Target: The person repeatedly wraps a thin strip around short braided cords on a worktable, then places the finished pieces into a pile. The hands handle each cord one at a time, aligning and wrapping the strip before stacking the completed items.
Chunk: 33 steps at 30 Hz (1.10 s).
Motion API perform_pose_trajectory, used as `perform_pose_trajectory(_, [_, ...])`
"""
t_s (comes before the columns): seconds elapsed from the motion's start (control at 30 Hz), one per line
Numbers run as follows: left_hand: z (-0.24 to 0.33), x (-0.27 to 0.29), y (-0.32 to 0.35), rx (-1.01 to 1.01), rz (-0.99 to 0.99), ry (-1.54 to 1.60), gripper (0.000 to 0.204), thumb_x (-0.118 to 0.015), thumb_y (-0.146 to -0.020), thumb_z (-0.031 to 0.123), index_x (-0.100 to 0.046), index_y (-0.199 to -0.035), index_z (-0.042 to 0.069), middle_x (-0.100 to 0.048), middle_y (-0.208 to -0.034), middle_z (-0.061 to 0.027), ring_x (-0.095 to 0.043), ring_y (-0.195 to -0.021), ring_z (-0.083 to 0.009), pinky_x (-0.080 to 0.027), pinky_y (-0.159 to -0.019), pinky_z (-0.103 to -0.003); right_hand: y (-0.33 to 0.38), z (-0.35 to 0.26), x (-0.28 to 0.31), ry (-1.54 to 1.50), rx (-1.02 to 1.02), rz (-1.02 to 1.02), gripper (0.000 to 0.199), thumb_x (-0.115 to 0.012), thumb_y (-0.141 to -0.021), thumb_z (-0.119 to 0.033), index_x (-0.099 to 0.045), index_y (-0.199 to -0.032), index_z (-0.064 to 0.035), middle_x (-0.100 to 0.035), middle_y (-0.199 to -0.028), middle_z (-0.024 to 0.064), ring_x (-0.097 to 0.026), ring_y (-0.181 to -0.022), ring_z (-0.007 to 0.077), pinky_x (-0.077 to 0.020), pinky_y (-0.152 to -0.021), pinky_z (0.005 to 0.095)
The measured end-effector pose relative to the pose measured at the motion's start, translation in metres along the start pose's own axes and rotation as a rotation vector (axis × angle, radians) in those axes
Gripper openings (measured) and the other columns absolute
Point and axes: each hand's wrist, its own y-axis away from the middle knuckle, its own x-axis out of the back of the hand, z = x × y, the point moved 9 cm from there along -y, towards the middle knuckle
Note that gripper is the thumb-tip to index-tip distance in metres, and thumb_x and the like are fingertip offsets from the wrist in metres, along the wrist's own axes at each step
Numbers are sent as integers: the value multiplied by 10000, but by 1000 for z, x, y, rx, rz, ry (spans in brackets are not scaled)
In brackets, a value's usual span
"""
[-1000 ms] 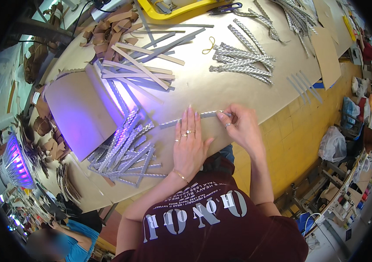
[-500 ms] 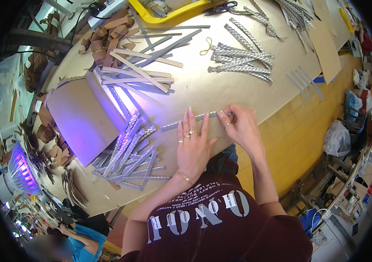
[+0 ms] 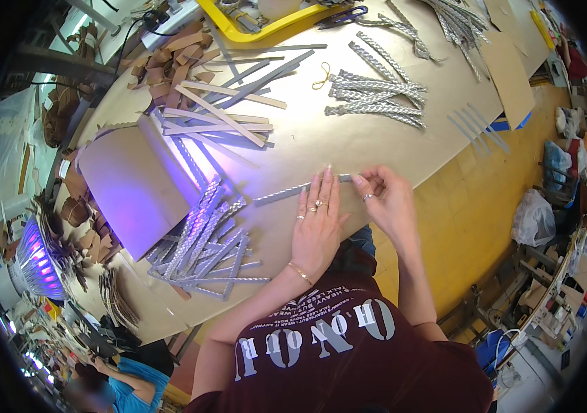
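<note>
I see L hand point(image 3: 317, 230) flat, released, pressing silver strip point(image 3: 286, 193) onto bench point(image 3: 321, 141). R hand point(image 3: 386, 199) pinches strip's rt end. Strip pile point(image 3: 204, 251) to left; braided bundle point(image 3: 376, 100) farther back.

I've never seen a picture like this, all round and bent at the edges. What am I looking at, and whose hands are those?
A camera worn on a person's head looks down with a very wide lens, which bends straight edges. No machine here: the hands are the wearer's own. The left hand lies flat, pressing a thin silvery strip onto the tan worktable. The right hand pinches the strip's other end. A loose pile of silvery strips lies to the left beside a cardboard sheet. Farther back lies a bundle of braided silver strips. A yellow tray sits at the far edge.
</note>
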Motion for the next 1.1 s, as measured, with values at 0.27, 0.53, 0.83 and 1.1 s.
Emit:
perform_pose_trajectory(0.27, [1, -1, -1, 7, -48, -70, 738, -605, -939, 334, -288, -1528, 23, -205, -1628, -137, -226, -1495, -301, -246, -1195, -436, 3, -9, 1, 76, 174, 70, 153, -721, -868, -103, -666, -824, 33, -615, -679, 97, -565, -576, 169, -460, -573, 304])
perform_pose_trajectory(0.53, [3, 0, -2, -11, -59, -151, 730, -588, -951, 355, -281, -1535, 43, -217, -1621, -144, -224, -1493, -321, -241, -1197, -440, 8, -1, -3, 117, 121, 112, 157, -707, -878, -184, -642, -805, -61, -607, -727, 45, -576, -664, 205, -349, -747, 361])
perform_pose_trajectory(0.83, [4, 0, -2, -14, -72, -199, 702, -567, -962, 365, -303, -1529, 46, -234, -1615, -139, -239, -1488, -319, -249, -1193, -440, 13, -12, -1, 199, 223, 201, 166, -715, -880, -159, -646, -813, -23, -608, -687, 72, -570, -618, 195, -415, -705, 344])
perform_pose_trajectory(1.1, [3, 0, -3, -1, -26, -54, 727, -602, -939, 291, -282, -1532, 15, -239, -1611, -165, -243, -1484, -348, -246, -1190, -471, 35, -13, -7, 400, 317, 296, 143, -691, -911, -224, -665, -856, -94, -623, -807, 24, -569, -800, 218, -340, -791, 374])
